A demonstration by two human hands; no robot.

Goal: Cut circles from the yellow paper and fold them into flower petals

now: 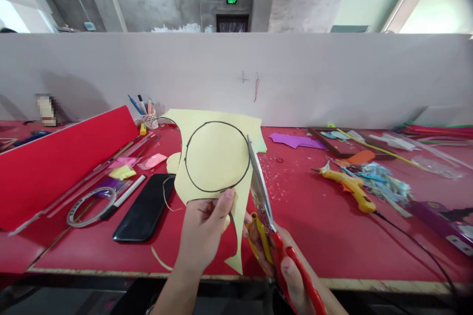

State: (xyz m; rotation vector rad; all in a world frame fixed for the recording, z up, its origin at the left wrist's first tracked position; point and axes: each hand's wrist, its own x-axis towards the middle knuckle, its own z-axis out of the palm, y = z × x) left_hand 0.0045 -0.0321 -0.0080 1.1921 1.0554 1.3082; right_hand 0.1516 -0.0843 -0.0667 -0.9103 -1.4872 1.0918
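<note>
The left hand [201, 236] pinches the near edge of a pale yellow paper sheet [218, 157] marked with a black circle [217, 121], held above a red bench [314, 243]. The right hand [293, 275] grips red-handled scissors [263, 197], one blade over the circle's right edge. Room lies rightward, between scissors and a yellow hot glue gun [347, 188]; at left, a black smartphone [148, 209] sits close.

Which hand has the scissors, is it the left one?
No, the right hand holds the scissors, while the left hand holds the yellow paper.
</note>
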